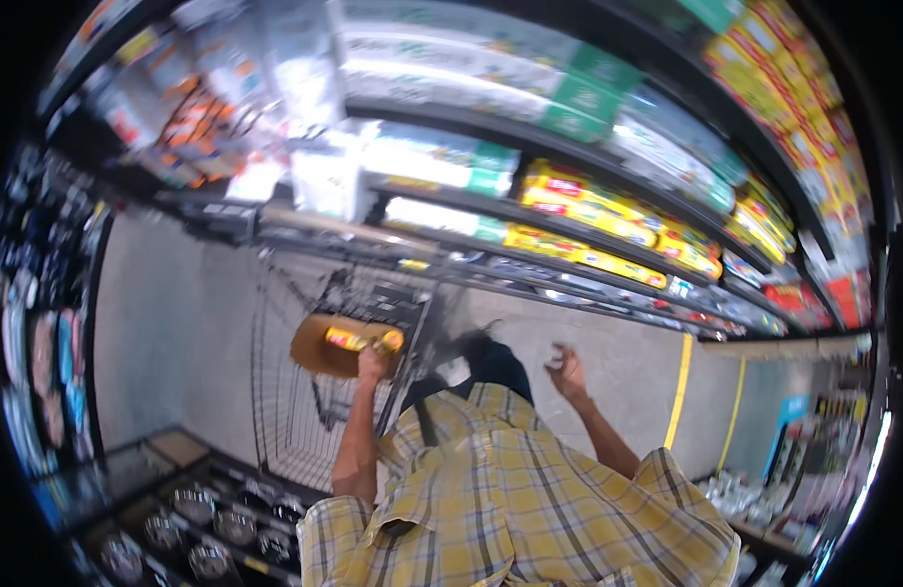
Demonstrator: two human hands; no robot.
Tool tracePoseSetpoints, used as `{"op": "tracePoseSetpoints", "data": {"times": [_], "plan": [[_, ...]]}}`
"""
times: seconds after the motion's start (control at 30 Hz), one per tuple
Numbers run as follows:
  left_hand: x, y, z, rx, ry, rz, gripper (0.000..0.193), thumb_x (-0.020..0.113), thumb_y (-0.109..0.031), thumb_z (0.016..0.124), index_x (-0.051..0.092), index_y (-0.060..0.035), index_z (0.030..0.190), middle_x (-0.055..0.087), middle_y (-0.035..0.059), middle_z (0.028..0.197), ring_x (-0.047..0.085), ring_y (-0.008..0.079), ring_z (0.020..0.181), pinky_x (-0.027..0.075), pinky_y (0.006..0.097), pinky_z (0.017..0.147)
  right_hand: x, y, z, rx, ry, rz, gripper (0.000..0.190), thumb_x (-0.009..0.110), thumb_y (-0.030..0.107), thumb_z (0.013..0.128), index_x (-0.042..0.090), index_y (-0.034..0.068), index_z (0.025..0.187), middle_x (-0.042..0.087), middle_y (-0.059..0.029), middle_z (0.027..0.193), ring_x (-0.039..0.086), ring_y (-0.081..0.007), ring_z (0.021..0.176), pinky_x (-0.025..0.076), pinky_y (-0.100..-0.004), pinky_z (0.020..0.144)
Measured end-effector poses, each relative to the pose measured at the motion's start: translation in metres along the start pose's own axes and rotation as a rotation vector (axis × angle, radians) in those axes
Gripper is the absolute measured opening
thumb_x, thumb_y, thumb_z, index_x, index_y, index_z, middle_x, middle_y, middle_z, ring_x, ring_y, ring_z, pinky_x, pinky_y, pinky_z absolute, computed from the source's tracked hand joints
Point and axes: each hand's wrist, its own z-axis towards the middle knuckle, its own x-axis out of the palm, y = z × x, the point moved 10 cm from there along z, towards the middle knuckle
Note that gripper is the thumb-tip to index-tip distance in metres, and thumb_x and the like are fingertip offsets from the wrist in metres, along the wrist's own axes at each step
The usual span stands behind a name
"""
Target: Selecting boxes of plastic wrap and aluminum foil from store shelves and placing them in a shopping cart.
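Note:
My left hand (374,362) grips a yellow tube-shaped package (343,338) with some red on it. I hold it over an open cardboard box (313,348), which sits in the wire shopping cart (275,433) to my left. The package's far end shows past my fingers; whether it touches the box I cannot tell. My right hand (567,373) hangs in the air above the floor with fingers bent and apart, holding nothing.
Store shelving (488,121) runs across the front, stocked with white-and-green cartons (451,73) and similar yellow packages (587,205). Round metal items (235,524) are displayed on the lower left shelving. Yellow lines (679,392) mark the concrete floor (627,367) to my right.

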Motion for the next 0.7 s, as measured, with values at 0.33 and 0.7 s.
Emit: {"op": "tracePoseSetpoints", "data": {"times": [0.33, 0.7], "plan": [[0.054, 0.025, 0.044, 0.007, 0.193, 0.404, 0.046, 0.067, -0.039, 0.074, 0.052, -0.005, 0.101, 0.063, 0.0198, 0.09, 0.062, 0.0365, 0.084, 0.052, 0.0413, 0.071, 0.016, -0.239, -0.225, 0.581, 0.0, -0.134, 0.054, 0.078, 0.031, 0.062, 0.058, 0.0, 0.101, 0.065, -0.0176, 0.081, 0.064, -0.028, 0.077, 0.051, -0.0352, 0.07], [-0.068, -0.018, -0.02, 0.1, -0.074, 0.256, 0.041, 0.07, -0.027, 0.069, 0.054, -0.0014, 0.097, 0.063, 0.0212, 0.082, 0.062, 0.038, 0.077, 0.051, 0.0418, 0.063, 0.024, -0.137, -0.116, 0.374, 0.054, 0.002, 0.027, 0.07, 0.018, 0.071, 0.062, 0.004, 0.093, 0.065, -0.0119, 0.08, 0.064, -0.0254, 0.08, 0.052, -0.0353, 0.071]]}}
